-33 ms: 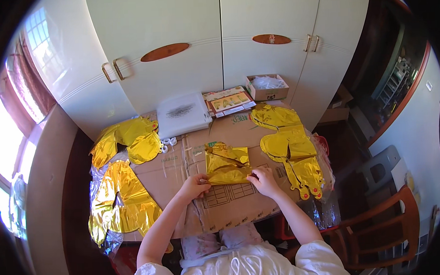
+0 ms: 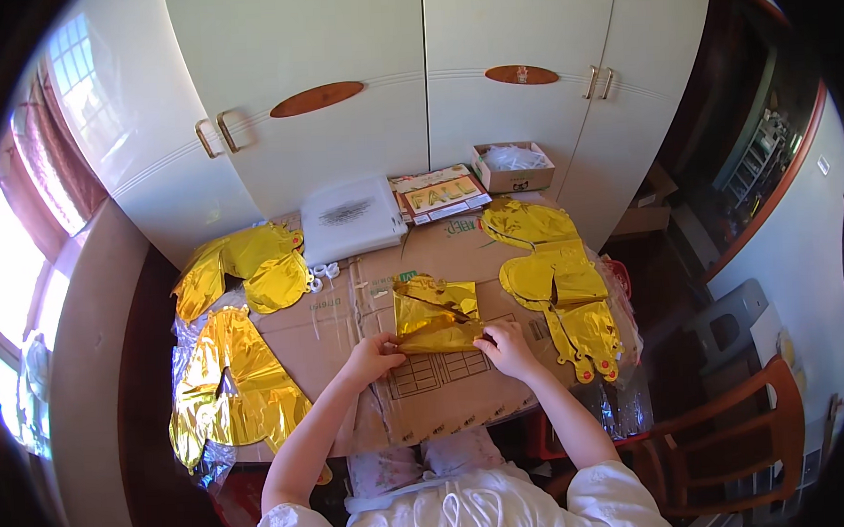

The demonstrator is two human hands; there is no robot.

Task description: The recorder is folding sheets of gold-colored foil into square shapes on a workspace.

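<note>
A flat, uninflated gold foil balloon, folded into a small rectangle, lies on the cardboard in front of me. My left hand pinches its near left corner between thumb and fingers. At the near right corner my right hand pinches the same foil. Between the two hands the near edge runs fairly straight, with a folded strip along it. Creases cross the upper part, and its far edge is crumpled.
More flat gold foil balloons lie at left, others at right. Behind are a stack of clear plastic bags, printed card packaging, a small box of clear plastic pieces and white rings. Cardboard covers the table.
</note>
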